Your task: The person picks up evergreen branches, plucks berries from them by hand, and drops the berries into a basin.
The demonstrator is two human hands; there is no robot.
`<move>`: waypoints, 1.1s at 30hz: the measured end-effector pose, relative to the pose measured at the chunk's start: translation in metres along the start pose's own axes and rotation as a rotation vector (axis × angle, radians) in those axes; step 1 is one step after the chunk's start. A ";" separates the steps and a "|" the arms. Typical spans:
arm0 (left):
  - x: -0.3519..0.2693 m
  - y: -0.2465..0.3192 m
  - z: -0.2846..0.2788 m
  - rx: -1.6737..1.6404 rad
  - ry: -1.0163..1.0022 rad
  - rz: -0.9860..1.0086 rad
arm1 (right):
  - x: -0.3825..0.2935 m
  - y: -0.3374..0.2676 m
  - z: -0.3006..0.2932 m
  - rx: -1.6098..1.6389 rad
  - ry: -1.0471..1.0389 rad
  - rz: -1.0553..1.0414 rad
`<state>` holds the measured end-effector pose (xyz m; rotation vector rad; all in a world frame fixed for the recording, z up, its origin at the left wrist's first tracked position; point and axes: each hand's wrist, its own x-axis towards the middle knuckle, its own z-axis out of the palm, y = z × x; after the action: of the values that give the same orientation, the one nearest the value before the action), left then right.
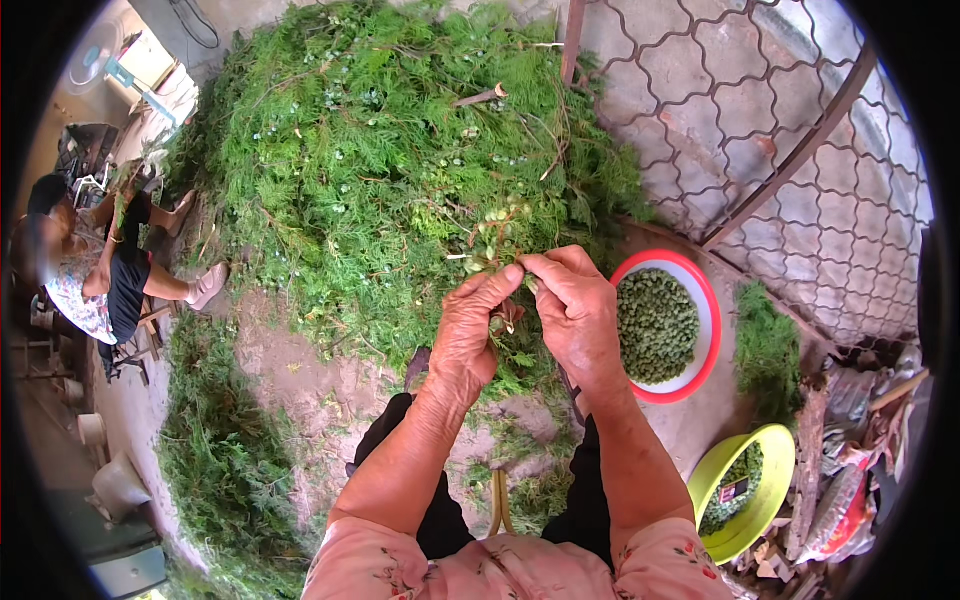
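My left hand [471, 324] grips a cypress-like sprig [496, 234] that bears several pale green seed cones. The sprig points away from me, over the heap of cut conifer branches [390, 150]. Close beside it, my right hand [576, 315] pinches a small green piece [531, 283] at the sprig's lower end, thumb against forefinger. Whether that piece is still joined to the sprig is hidden by the fingers. To the right of my right hand stands a white basin with a red rim [714, 330], holding many green cones [656, 326].
A yellow-green tub [780, 457] with more cones and a small dark packet stands lower right, beside firewood [808, 457] and plastic bags. Wire mesh [697, 90] leans at upper right. A person [97, 262] sits at left, holding a branch. More cut branches [217, 450] lie lower left.
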<state>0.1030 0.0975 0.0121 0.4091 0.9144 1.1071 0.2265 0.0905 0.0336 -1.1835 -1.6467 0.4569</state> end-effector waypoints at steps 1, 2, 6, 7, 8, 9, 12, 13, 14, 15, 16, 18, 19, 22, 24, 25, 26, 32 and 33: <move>0.000 0.001 -0.002 -0.027 0.002 0.002 | 0.000 -0.001 0.000 -0.018 -0.022 -0.025; 0.000 0.001 -0.003 -0.054 0.004 0.003 | 0.000 -0.003 0.002 -0.014 -0.022 -0.022; 0.000 -0.002 -0.002 -0.052 0.032 0.023 | -0.004 -0.001 0.003 0.034 0.005 0.019; -0.001 -0.004 -0.001 -0.050 0.040 0.038 | -0.005 -0.001 0.003 0.050 0.016 0.042; -0.002 -0.005 0.000 -0.048 0.047 0.053 | -0.006 0.000 0.003 0.050 0.017 0.044; -0.003 -0.005 0.000 -0.047 0.050 0.053 | -0.008 0.002 0.004 0.133 0.012 0.117; -0.008 -0.001 0.004 -0.075 0.052 0.081 | -0.012 0.009 0.005 0.317 -0.014 0.286; -0.010 0.000 0.006 -0.072 0.042 0.078 | -0.011 0.009 0.004 0.415 -0.034 0.379; -0.010 0.000 0.007 -0.070 0.032 0.076 | -0.011 0.006 0.001 0.411 -0.033 0.380; -0.011 0.000 0.006 -0.070 0.035 0.077 | -0.009 -0.004 -0.001 0.476 -0.036 0.460; -0.011 0.000 0.005 -0.080 0.012 0.081 | -0.008 -0.009 -0.001 0.542 -0.040 0.540; -0.011 0.000 0.005 -0.092 -0.012 0.084 | -0.009 -0.004 -0.001 0.659 -0.025 0.588; -0.011 0.000 0.007 -0.048 0.000 0.092 | -0.010 -0.001 -0.002 0.774 -0.007 0.635; -0.011 -0.001 0.007 -0.014 0.008 0.111 | -0.013 0.002 -0.001 0.822 -0.010 0.663; -0.010 -0.003 0.004 -0.024 0.002 0.119 | -0.014 0.001 0.000 0.847 -0.012 0.682; -0.008 -0.004 0.001 -0.027 -0.009 0.116 | -0.016 0.002 0.001 0.919 0.005 0.723; -0.007 -0.005 -0.001 -0.029 -0.021 0.113 | -0.017 0.004 0.002 0.992 0.024 0.763; -0.012 -0.008 0.007 -0.083 0.011 0.156 | -0.021 0.009 0.005 1.169 0.204 0.916; -0.012 -0.008 0.008 -0.083 0.015 0.159 | -0.021 0.008 0.004 1.171 0.199 0.917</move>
<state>0.1124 0.0845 0.0161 0.4105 0.8565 1.2905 0.2268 0.0772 0.0151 -0.9010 -0.3416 1.5408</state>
